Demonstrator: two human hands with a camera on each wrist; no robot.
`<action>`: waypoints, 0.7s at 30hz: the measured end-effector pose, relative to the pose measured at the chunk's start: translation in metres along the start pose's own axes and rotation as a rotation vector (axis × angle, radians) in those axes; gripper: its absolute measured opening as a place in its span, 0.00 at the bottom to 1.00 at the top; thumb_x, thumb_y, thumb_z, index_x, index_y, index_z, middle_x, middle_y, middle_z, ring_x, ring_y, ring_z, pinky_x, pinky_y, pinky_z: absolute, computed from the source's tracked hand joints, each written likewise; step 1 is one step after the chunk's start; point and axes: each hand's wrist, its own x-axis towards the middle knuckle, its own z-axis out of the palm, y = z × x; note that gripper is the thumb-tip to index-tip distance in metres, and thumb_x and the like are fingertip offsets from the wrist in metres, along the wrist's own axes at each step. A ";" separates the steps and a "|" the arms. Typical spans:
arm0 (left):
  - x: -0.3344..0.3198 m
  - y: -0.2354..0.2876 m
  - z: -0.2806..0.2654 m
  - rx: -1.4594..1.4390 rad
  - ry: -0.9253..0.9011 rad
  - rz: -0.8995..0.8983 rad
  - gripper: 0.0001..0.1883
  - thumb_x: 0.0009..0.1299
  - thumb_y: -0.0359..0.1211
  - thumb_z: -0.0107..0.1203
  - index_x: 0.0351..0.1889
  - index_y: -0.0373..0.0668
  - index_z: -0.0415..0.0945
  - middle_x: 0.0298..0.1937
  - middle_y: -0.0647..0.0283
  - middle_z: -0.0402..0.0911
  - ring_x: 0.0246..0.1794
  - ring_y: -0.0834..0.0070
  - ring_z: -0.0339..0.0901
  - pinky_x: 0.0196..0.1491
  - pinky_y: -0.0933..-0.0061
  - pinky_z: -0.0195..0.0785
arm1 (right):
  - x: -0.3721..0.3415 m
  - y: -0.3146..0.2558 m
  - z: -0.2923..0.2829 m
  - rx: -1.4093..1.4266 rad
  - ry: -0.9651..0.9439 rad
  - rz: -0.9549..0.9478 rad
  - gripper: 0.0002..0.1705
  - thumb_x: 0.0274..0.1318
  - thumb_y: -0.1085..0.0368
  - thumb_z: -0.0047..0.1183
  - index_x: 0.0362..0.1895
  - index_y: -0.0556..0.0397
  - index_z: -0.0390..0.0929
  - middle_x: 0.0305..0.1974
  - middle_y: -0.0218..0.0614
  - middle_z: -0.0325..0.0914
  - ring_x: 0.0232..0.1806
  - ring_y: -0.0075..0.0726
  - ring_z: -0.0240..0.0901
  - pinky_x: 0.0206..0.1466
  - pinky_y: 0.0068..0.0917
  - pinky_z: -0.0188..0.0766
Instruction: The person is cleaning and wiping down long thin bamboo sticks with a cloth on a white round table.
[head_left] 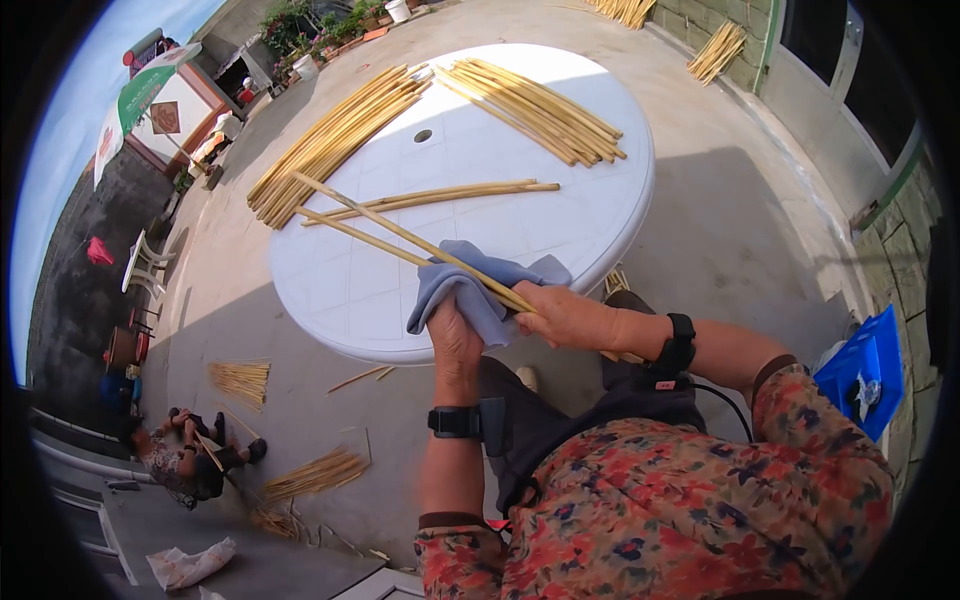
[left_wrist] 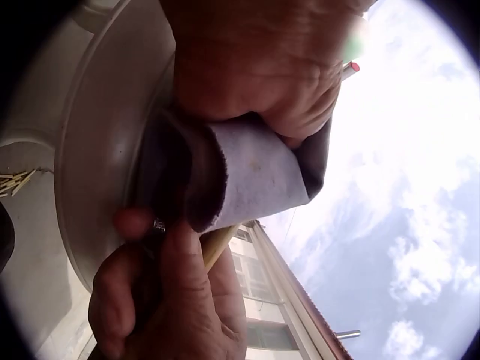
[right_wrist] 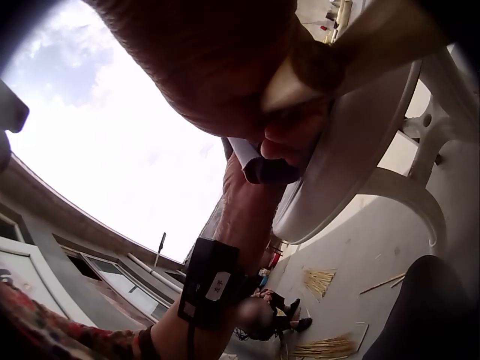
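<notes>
In the head view two long pale sticks (head_left: 380,223) slant over the round white table (head_left: 350,310), both running into a blue-grey cloth (head_left: 442,290). My left hand (head_left: 457,335) grips the cloth, which is folded around the sticks. To its right, my right hand (head_left: 570,315) holds the near stick ends with thumb and fingers. From the left wrist, the cloth (left_wrist: 262,169) shows as a rolled fold beneath the left hand (left_wrist: 255,67), with the right hand (left_wrist: 180,292) close below. A blunt stick end (right_wrist: 319,66) juts from the right hand in the right wrist view.
A left pile of sticks (head_left: 340,140) and a right pile (head_left: 540,110) lie on the table's far side. A few loose sticks (head_left: 440,195) lie nearer. Ground bundles (head_left: 240,383) and a seated person (head_left: 185,455) are at lower left; a blue container (head_left: 865,370) stands right.
</notes>
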 end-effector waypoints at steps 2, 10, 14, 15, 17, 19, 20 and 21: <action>-0.003 -0.001 0.015 -0.018 0.053 0.043 0.14 0.69 0.37 0.43 0.49 0.40 0.65 0.46 0.63 0.71 0.46 0.73 0.69 0.51 0.70 0.64 | 0.000 0.008 0.009 -0.013 0.055 -0.041 0.10 0.55 0.65 0.42 0.38 0.58 0.61 0.28 0.50 0.72 0.30 0.54 0.70 0.32 0.40 0.65; 0.008 -0.009 0.022 -0.117 0.168 0.006 0.10 0.69 0.37 0.42 0.41 0.42 0.65 0.34 0.65 0.70 0.34 0.77 0.70 0.37 0.75 0.69 | -0.012 0.027 0.022 -0.089 0.201 -0.163 0.12 0.54 0.65 0.42 0.41 0.57 0.58 0.32 0.56 0.70 0.38 0.63 0.65 0.37 0.47 0.61; 0.007 -0.004 0.026 -0.100 0.196 0.042 0.11 0.70 0.38 0.40 0.40 0.41 0.66 0.31 0.65 0.70 0.30 0.76 0.71 0.33 0.74 0.69 | -0.023 0.025 0.020 -0.046 0.158 -0.075 0.12 0.54 0.67 0.41 0.42 0.56 0.59 0.35 0.55 0.69 0.39 0.62 0.65 0.38 0.47 0.62; 0.009 0.002 0.024 -0.112 0.185 0.069 0.11 0.70 0.38 0.40 0.38 0.41 0.68 0.31 0.64 0.72 0.30 0.75 0.72 0.32 0.73 0.70 | -0.030 0.025 0.017 -0.085 0.158 -0.074 0.13 0.53 0.67 0.41 0.43 0.55 0.60 0.37 0.53 0.69 0.39 0.61 0.65 0.38 0.46 0.63; 0.021 0.011 0.008 -0.135 0.232 0.091 0.12 0.69 0.38 0.40 0.37 0.40 0.70 0.32 0.63 0.74 0.31 0.73 0.73 0.33 0.72 0.70 | -0.051 0.029 0.009 -0.119 0.144 -0.073 0.14 0.53 0.68 0.42 0.46 0.54 0.60 0.38 0.51 0.69 0.38 0.59 0.66 0.38 0.44 0.64; 0.029 0.020 -0.002 -0.138 0.292 0.113 0.12 0.69 0.38 0.40 0.37 0.39 0.70 0.33 0.63 0.74 0.32 0.73 0.73 0.35 0.72 0.70 | -0.076 0.041 0.001 -0.158 0.127 -0.068 0.16 0.53 0.68 0.42 0.48 0.52 0.60 0.40 0.49 0.69 0.38 0.58 0.67 0.39 0.43 0.66; 0.032 0.025 -0.007 -0.137 0.349 0.137 0.13 0.69 0.39 0.40 0.37 0.39 0.70 0.33 0.63 0.74 0.33 0.73 0.73 0.36 0.71 0.70 | -0.091 0.050 -0.002 -0.231 0.136 -0.067 0.18 0.53 0.68 0.42 0.50 0.52 0.60 0.40 0.47 0.69 0.38 0.56 0.67 0.39 0.41 0.67; 0.035 0.026 -0.019 -0.113 0.310 0.132 0.14 0.69 0.40 0.40 0.37 0.39 0.70 0.35 0.62 0.74 0.34 0.72 0.73 0.38 0.69 0.70 | -0.104 0.058 -0.004 -0.303 0.144 -0.065 0.20 0.52 0.69 0.43 0.51 0.51 0.60 0.41 0.46 0.68 0.38 0.55 0.68 0.39 0.40 0.68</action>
